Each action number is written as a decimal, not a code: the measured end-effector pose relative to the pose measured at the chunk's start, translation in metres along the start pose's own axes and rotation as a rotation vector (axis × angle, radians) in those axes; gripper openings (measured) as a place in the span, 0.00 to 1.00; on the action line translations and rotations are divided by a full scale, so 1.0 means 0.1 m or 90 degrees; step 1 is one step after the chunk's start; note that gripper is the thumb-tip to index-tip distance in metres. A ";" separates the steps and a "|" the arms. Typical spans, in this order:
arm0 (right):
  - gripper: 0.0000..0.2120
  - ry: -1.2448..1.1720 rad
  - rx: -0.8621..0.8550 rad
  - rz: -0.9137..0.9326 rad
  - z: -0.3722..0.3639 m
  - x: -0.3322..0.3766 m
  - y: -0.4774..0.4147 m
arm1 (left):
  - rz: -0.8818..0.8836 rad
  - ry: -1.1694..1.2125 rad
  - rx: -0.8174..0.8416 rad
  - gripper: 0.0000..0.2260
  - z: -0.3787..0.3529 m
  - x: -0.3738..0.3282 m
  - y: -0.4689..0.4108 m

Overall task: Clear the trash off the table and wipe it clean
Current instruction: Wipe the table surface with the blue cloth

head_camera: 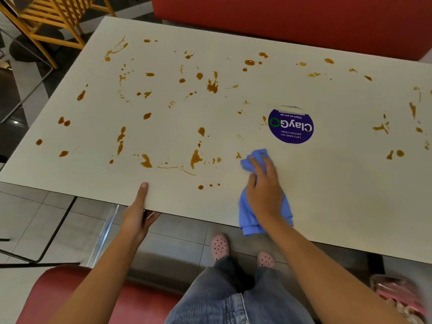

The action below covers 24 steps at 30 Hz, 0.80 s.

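Note:
A white table (327, 183) is spattered with several brown sauce stains (195, 157) across its left, middle and far right. My right hand (264, 188) presses flat, fingers straight, on a blue cloth (251, 218) near the front edge; the cloth's tail hangs over the edge. My left hand (138, 211) grips the front edge of the table, thumb on top and fingers underneath. The patch of table right of the cloth shows no stains.
A round purple sticker (291, 127) is stuck on the table just beyond the cloth. A red bench (292, 17) runs behind the table, a red seat (70, 293) sits at my left, wooden chairs (49, 17) stand far left. A pink bag (397, 298) lies lower right.

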State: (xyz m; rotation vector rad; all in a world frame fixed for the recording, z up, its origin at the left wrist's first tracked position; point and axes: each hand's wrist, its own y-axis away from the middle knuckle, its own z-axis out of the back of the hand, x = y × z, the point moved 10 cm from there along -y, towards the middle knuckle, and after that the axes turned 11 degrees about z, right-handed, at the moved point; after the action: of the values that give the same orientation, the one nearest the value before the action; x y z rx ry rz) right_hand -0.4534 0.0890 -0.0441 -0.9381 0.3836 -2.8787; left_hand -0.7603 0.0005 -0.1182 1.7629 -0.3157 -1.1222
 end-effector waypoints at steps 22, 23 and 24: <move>0.17 0.023 0.059 0.028 0.22 -0.53 -0.37 | 0.011 0.016 -0.033 0.15 0.02 0.00 0.01; 0.17 0.020 0.056 0.038 0.15 -0.44 -0.40 | 0.012 0.015 -0.040 0.15 0.02 0.00 0.02; 0.17 0.010 0.058 0.053 0.08 -0.34 -0.42 | 0.012 0.014 -0.047 0.16 0.03 0.00 0.03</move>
State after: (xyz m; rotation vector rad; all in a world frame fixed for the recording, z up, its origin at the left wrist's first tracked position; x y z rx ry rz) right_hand -0.4216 0.1333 -0.0459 -0.8653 0.2831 -2.8041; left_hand -0.7614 -0.0025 -0.1165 1.7032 -0.2738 -1.0868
